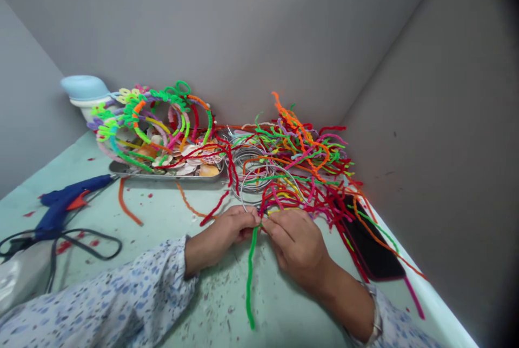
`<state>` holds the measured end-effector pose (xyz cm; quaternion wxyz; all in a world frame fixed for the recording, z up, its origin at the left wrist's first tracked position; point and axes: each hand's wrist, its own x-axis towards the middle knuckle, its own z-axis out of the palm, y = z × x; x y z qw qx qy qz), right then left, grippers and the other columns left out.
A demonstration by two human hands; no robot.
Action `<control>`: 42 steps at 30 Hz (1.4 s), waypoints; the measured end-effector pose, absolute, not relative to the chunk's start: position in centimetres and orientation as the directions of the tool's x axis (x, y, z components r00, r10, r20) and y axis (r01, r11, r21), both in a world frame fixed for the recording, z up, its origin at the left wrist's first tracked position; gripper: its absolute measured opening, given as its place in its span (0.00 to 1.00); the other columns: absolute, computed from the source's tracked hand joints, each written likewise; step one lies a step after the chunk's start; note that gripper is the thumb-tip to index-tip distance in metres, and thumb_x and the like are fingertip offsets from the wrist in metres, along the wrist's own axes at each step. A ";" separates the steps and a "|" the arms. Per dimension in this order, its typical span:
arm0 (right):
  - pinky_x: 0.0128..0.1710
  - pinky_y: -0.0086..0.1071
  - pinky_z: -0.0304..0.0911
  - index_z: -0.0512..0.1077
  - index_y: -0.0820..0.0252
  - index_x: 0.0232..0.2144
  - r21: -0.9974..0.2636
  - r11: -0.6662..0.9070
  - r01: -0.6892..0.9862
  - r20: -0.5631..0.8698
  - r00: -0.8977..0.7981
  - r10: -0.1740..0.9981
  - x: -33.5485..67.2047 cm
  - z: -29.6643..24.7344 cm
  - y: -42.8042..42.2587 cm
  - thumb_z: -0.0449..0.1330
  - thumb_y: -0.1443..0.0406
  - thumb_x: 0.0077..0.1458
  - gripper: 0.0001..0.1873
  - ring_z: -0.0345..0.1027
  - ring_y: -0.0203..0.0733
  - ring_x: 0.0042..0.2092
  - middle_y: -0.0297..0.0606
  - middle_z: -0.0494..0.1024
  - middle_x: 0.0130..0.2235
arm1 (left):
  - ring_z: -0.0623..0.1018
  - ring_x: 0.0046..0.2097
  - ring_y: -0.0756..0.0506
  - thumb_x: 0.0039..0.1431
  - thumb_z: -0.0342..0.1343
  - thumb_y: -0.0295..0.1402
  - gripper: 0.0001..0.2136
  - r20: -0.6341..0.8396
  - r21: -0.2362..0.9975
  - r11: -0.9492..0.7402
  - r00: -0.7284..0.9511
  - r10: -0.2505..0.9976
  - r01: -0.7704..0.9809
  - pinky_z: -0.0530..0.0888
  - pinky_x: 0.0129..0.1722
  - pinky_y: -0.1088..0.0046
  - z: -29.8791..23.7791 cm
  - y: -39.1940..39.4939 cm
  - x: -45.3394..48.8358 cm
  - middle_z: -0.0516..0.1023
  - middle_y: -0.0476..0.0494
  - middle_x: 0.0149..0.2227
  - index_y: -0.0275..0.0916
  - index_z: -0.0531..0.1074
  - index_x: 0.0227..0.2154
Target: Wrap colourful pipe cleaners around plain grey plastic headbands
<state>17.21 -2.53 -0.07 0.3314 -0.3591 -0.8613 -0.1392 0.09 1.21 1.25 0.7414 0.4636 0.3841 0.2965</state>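
Close together at the middle of the table, both hands are closed in a pinch. A green pipe cleaner [250,283] hangs down from between the fingertips toward me. My left hand [231,229] grips its upper end, beside a thin grey wire hoop [242,191] that rises from the same fingers. My right hand [298,240] has thumb and forefinger pressed together at that same spot, where a bit of red also shows. The fingers hide the join between wire and pipe cleaner. Just beyond the hands lies a coil of grey wire [247,172].
Loose coloured pipe cleaners [300,142] heap at the back right, some over a dark phone [373,245]. Pipe-cleaner-wrapped hoops [140,132] rest on a metal tray [178,177] of shells. A blue glue gun [60,202] with its cord [93,256] lies left. Walls close in behind and right.
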 end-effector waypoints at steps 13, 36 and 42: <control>0.46 0.42 0.58 0.71 0.61 0.42 -0.019 0.675 0.738 0.688 -0.480 0.544 17.5 -0.2 -2.2 0.51 0.75 0.58 0.13 0.70 0.43 0.39 0.41 0.79 0.37 | 0.54 0.21 0.54 0.51 0.53 0.32 0.08 -0.263 0.927 0.362 0.515 0.816 -0.101 0.49 0.20 0.75 1.1 1.2 0.1 0.57 0.55 0.18 0.37 0.62 0.20; 0.48 0.44 0.59 0.70 0.61 0.43 -0.036 0.662 0.749 0.755 -0.414 0.509 17.5 0.4 -2.6 0.56 0.76 0.55 0.13 0.69 0.45 0.43 0.42 0.76 0.39 | 0.51 0.22 0.53 0.55 0.56 0.38 0.13 -0.198 0.943 0.310 0.542 0.817 -0.122 0.46 0.22 0.71 0.9 1.4 0.0 0.52 0.56 0.20 0.39 0.61 0.22; 0.41 0.41 0.64 0.68 0.59 0.38 -0.313 0.634 0.708 0.805 -0.156 0.572 17.4 0.2 -2.7 0.61 0.71 0.53 0.09 0.67 0.45 0.40 0.41 0.72 0.36 | 0.51 0.22 0.53 0.59 0.52 0.37 0.10 -0.126 0.973 0.197 0.440 0.889 -0.119 0.48 0.22 0.72 0.9 1.6 -0.2 0.52 0.56 0.20 0.39 0.62 0.26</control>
